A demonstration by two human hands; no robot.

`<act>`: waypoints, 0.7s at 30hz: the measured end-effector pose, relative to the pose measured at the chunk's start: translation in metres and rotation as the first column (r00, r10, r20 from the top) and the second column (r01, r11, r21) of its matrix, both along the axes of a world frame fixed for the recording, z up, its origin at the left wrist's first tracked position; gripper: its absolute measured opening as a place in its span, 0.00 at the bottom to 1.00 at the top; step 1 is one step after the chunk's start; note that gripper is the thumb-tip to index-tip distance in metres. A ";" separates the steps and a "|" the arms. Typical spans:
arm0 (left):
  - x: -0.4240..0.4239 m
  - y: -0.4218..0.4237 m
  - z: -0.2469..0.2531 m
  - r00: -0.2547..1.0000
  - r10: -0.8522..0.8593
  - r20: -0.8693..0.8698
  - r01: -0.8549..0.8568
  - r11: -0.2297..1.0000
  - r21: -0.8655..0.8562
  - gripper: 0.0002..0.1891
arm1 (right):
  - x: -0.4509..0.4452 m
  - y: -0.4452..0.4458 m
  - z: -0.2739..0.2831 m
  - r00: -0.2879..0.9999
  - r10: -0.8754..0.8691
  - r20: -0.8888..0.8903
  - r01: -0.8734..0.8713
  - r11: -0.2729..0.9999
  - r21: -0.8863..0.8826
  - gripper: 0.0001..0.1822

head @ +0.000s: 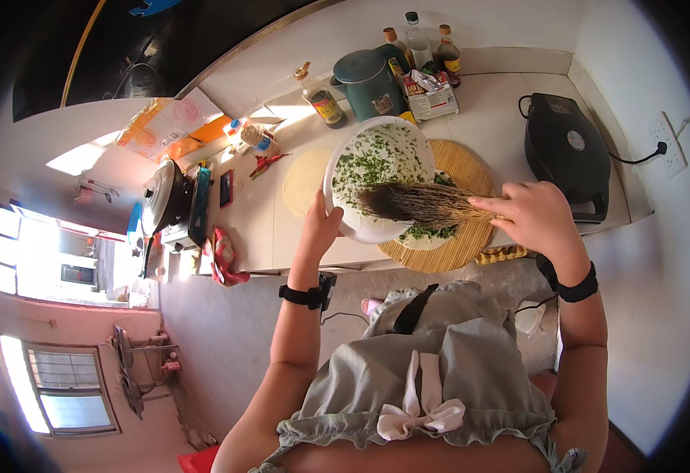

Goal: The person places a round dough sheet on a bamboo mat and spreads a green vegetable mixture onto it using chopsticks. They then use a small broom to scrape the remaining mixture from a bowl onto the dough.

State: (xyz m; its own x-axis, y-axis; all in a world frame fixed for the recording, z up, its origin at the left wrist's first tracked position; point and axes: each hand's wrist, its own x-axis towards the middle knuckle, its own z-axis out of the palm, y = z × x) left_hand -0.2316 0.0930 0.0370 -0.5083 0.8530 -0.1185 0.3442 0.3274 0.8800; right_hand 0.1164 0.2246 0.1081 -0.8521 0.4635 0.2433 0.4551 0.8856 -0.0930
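Observation:
My left hand [320,227] grips the near left rim of a white bowl [380,232], which is tipped to the right over a round bamboo board [466,177]. Chopped green herbs [374,151] cling to the bowl's inside. A straw brush [421,201] is in my right hand [534,216], its dark bristles reaching into the bowl. On the board, partly hidden by bowl and brush, lies a pale dough sheet [424,241] strewn with chopped greens. Another round dough sheet [304,180] rests flat on the counter left of the bowl.
A green lidded jug [365,88], a sauce bottle [324,103], and an opened packet [433,100] stand behind. At right sits a black electric griddle [566,151], plugged into the wall. Leftward are red chillies [266,165], a phone [226,188], and a lidded pan [161,195] on a stove.

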 end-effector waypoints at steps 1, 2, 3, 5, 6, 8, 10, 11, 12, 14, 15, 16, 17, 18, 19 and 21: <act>0.000 0.001 0.002 1.000 0.010 0.008 -0.010 1.000 -0.004 0.31 | 0.000 0.002 0.005 1.000 0.005 -0.024 -0.004 1.000 0.009 0.21; -0.001 0.000 0.001 1.000 0.012 0.024 -0.012 1.000 0.008 0.31 | -0.002 0.006 0.007 0.996 0.041 -0.075 -0.035 0.996 0.084 0.22; -0.002 0.003 0.001 0.999 0.001 0.038 -0.002 1.000 0.023 0.31 | -0.005 0.010 0.008 0.994 0.023 -0.104 -0.010 0.992 0.124 0.22; -0.001 0.008 0.004 0.997 -0.011 0.072 0.008 0.999 0.034 0.31 | -0.014 0.021 0.004 0.986 -0.013 -0.165 0.046 0.979 0.199 0.23; -0.001 0.010 0.005 0.996 -0.010 0.094 0.007 0.999 0.032 0.31 | -0.018 0.027 0.002 0.981 -0.018 -0.191 0.062 0.972 0.226 0.22; 0.000 0.014 0.010 0.990 -0.025 0.135 0.020 0.999 0.041 0.32 | -0.025 0.039 -0.012 0.984 -0.032 -0.177 0.078 0.963 0.258 0.21; -0.001 0.016 0.014 0.981 -0.058 0.186 0.047 0.997 0.061 0.32 | -0.034 0.044 -0.025 0.988 -0.003 -0.152 0.039 0.972 0.230 0.20; 0.000 0.016 0.017 0.984 -0.057 0.169 0.051 0.998 0.035 0.31 | -0.031 0.044 -0.028 0.994 0.019 -0.111 0.007 0.973 0.229 0.20; 0.000 0.015 0.021 0.987 -0.047 0.151 0.046 0.999 0.011 0.31 | -0.031 0.042 -0.027 0.996 0.051 -0.070 -0.033 0.973 0.228 0.20; -0.001 0.014 0.024 0.992 -0.041 0.119 0.043 0.999 -0.012 0.31 | -0.026 0.039 -0.020 0.994 0.108 -0.018 -0.099 0.958 0.267 0.21; -0.001 0.015 0.024 0.993 -0.044 0.109 0.045 0.999 -0.010 0.31 | -0.021 0.037 -0.013 0.995 0.093 -0.030 -0.081 0.956 0.281 0.21; -0.001 0.014 0.024 0.994 -0.042 0.098 0.043 0.999 -0.009 0.31 | -0.017 0.037 -0.007 0.996 0.083 -0.044 -0.067 0.954 0.293 0.22; -0.003 0.015 0.023 0.995 -0.046 0.085 0.046 0.999 -0.003 0.31 | -0.015 0.037 -0.001 0.996 0.073 -0.057 -0.052 0.951 0.305 0.22; -0.003 0.017 0.022 0.996 -0.057 0.073 0.057 0.998 0.001 0.31 | -0.014 0.036 0.006 0.998 0.043 -0.052 -0.025 0.951 0.310 0.23; -0.004 0.018 0.021 0.996 -0.069 0.060 0.069 0.998 0.004 0.31 | -0.017 0.037 0.007 0.995 0.041 -0.086 -0.010 0.944 0.329 0.22; -0.009 0.020 0.015 0.994 -0.095 0.059 0.097 0.995 -0.023 0.31 | -0.025 0.042 0.004 0.987 0.031 -0.156 0.028 0.931 0.364 0.21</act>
